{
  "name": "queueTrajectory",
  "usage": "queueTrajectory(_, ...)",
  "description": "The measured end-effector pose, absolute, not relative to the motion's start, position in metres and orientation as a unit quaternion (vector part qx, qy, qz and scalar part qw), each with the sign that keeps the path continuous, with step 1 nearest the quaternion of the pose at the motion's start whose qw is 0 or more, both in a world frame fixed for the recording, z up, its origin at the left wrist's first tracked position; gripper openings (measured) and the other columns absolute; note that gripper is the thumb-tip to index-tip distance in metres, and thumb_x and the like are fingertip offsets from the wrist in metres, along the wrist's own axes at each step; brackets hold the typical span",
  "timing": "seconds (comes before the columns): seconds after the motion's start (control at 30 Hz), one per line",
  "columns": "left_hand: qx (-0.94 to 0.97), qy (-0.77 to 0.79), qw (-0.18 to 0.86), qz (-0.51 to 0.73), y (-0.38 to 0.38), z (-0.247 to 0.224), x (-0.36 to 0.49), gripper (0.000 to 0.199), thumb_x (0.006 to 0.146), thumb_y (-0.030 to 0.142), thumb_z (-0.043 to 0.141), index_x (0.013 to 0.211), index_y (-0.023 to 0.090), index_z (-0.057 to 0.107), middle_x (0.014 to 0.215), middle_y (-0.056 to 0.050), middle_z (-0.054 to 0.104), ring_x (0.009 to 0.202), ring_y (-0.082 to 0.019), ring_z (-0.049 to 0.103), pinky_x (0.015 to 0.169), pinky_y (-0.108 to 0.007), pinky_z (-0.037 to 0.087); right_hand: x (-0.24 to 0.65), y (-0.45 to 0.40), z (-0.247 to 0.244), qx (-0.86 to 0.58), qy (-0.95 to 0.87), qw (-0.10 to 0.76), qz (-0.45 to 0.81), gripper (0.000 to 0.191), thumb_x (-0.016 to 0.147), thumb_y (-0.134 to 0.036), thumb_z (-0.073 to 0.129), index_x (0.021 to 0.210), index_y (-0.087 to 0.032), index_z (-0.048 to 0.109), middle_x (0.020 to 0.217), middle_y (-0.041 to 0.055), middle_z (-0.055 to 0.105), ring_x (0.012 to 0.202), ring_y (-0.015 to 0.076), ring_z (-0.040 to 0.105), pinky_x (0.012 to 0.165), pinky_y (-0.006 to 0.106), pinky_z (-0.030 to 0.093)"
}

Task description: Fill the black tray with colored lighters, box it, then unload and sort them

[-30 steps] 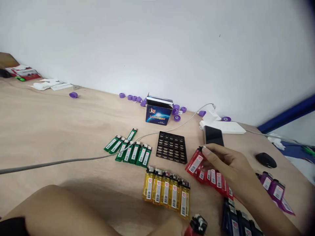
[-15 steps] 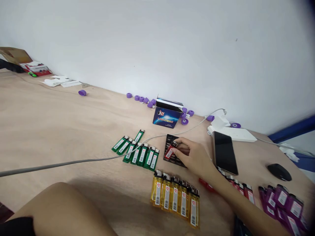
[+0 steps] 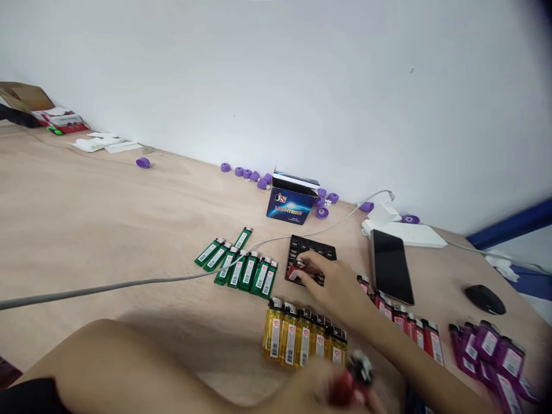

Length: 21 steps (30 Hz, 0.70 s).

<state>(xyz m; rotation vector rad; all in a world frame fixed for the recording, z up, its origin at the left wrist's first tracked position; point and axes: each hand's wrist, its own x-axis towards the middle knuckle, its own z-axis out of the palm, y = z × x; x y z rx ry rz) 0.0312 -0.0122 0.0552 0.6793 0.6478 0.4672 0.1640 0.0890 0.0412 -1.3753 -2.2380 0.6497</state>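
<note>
My right hand (image 3: pixel 332 282) pinches a red lighter (image 3: pixel 295 270), tilted with its metal top up, at the near left corner of a black slotted tray (image 3: pixel 324 248). Whether the lighter sits in a slot is hidden. At the bottom edge my left hand (image 3: pixel 308 388), smeared by motion, grips another red lighter (image 3: pixel 347 386) in front of a row of yellow lighters (image 3: pixel 290 339). Green lighters (image 3: pixel 248 271) lie to the left of the tray. More red lighters (image 3: pixel 414 330) lie in a row beyond my right forearm.
A blue lighter box (image 3: pixel 290 206) stands open behind the tray. A grey cable (image 3: pixel 142 283) crosses the table and the green lighters. To the right are a phone (image 3: pixel 391 265), a black mouse (image 3: pixel 485 299), purple lighters (image 3: pixel 489 344) and a white power strip (image 3: pixel 409 234). Purple caps (image 3: pixel 261 183) line the wall.
My left hand has come into view at the bottom with a red lighter. My right hand has lowered its lighter slightly towards the tray's near left corner.
</note>
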Motion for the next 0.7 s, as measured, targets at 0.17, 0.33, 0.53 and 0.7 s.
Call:
queueTrajectory(0.17, 0.303, 0.321, 0.855, 0.272, 0.040, 0.089, 0.021, 0.003, 0.067, 0.019, 0.052, 0.070, 0.018, 0.053, 0.049, 0.009, 0.033, 0.041, -0.006, 0.020, 0.042, -0.021, 0.016, 0.176, 0.088, 0.052, -0.470, -0.793, 0.258, 0.289, 0.020, 0.085, -0.023, 0.058, 0.102, -0.021, 0.067, 0.097, 0.0056, 0.078, 0.089, 0.0243, 0.074, 0.081, 0.036, 0.057)
queueTrajectory(0.33, 0.350, 0.301, 0.846, 0.267, 0.080, 0.087, 0.010, 0.016, 0.058, 0.021, 0.046, 0.072, 0.017, 0.052, 0.051, 0.009, 0.028, 0.042, -0.006, 0.010, 0.041, -0.021, 0.009, 0.187, 0.085, 0.086, -0.456, -0.687, 0.378, 0.422, 0.024, 0.091, -0.040, 0.057, 0.101, -0.020, 0.067, 0.094, 0.0060, 0.076, 0.094, 0.0213, 0.072, 0.083, 0.033, 0.057)
queueTrajectory(0.53, 0.443, 0.310, 0.817, 0.199, 0.092, 0.078, 0.012, 0.012, 0.052, 0.027, 0.042, 0.062, 0.020, 0.044, 0.051, 0.006, 0.033, 0.040, -0.006, 0.014, 0.040, -0.022, 0.015, 0.176, 0.086, 0.095, -0.429, -0.678, 0.328, 0.498, 0.021, 0.088, -0.040, 0.062, 0.087, -0.020, 0.065, 0.070, -0.0017, 0.066, 0.055, 0.0118, 0.059, 0.056, 0.026, 0.051)
queueTrajectory(0.7, 0.590, 0.379, 0.664, 0.258, 0.098, 0.096, 0.002, 0.014, 0.074, 0.026, 0.051, 0.079, 0.015, 0.059, 0.075, -0.005, 0.058, 0.059, -0.013, 0.045, 0.055, -0.026, 0.036, 0.188, 0.096, 0.097, -0.433, -0.641, 0.414, 0.480, 0.021, 0.082, -0.040, 0.069, 0.084, -0.020, 0.065, 0.082, 0.0021, 0.073, 0.078, 0.0166, 0.069, 0.073, 0.029, 0.055)
